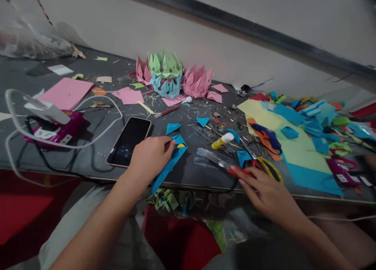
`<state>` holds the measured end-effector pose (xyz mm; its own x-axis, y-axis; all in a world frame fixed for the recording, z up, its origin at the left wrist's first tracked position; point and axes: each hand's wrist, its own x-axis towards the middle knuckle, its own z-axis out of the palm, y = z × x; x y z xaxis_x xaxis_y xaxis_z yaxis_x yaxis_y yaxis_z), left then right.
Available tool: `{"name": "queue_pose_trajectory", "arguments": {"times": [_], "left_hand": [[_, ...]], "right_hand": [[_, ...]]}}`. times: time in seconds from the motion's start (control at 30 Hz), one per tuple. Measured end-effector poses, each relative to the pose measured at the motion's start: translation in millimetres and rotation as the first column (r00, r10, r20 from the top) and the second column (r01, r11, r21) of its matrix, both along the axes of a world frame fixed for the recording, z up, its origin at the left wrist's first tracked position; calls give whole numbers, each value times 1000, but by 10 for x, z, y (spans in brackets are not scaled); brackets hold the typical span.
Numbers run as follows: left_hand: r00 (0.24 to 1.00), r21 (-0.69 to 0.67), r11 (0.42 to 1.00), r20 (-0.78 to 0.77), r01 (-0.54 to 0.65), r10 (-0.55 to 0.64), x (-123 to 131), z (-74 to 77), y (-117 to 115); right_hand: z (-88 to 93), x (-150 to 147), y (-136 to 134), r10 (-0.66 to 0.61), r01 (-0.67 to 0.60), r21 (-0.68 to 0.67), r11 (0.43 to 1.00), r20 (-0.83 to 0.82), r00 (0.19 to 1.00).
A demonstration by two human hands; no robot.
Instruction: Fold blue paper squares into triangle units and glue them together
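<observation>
My left hand (152,154) is closed on a folded blue paper strip (170,165) at the table's front edge, a small yellow piece showing near its fingertips. In my right hand (261,185) is the red handle of a knife (216,159), its blade pointing left over a whitish smear on the table. Behind the blade lies a yellow glue stick (221,141) with a white cap. Small folded blue pieces (202,122) sit behind the strip and beside the scissors (266,166), whose yellow and red handles are partly hidden by my right hand.
A phone (129,141) lies left of the strip, near white cables and a purple power socket (63,129). Folded paper crowns (166,72) stand at the back. Pink sheets (67,93) lie back left; yellow sheets (302,152), blue scraps and a glue gun (266,136) lie right.
</observation>
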<state>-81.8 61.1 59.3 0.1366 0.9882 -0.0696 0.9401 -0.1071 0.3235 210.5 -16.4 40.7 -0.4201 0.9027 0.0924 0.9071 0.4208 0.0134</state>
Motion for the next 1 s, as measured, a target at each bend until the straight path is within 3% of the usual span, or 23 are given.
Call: {"name": "queue_pose_trajectory", "arguments": {"times": [0.17,0.37,0.5,0.63,0.83,1.0], "left_hand": [[1000,-12,1000,4,25,-25,32,4,5],[1000,-13,1000,5,13,-13,24,14,-16],[996,73,997,89,11,-18,27,0,-50],[992,89,994,107,65,-74,50,-5,-74],[992,-31,991,-2,129,-129,133,-2,-86],[982,-64,980,48,187,-184,162,-54,-99]], "right_hand": [[-130,-252,202,-37,37,-84,996,0,999],[-177,138,-5,-90,89,-122,989,-7,996],[-71,329,-139,-105,106,-20,994,44,994],[25,161,-107,-78,76,58,995,26,997],[-82,-243,133,-51,54,-64,997,40,998],[-161,-105,98,-73,77,-130,989,36,997]]}}
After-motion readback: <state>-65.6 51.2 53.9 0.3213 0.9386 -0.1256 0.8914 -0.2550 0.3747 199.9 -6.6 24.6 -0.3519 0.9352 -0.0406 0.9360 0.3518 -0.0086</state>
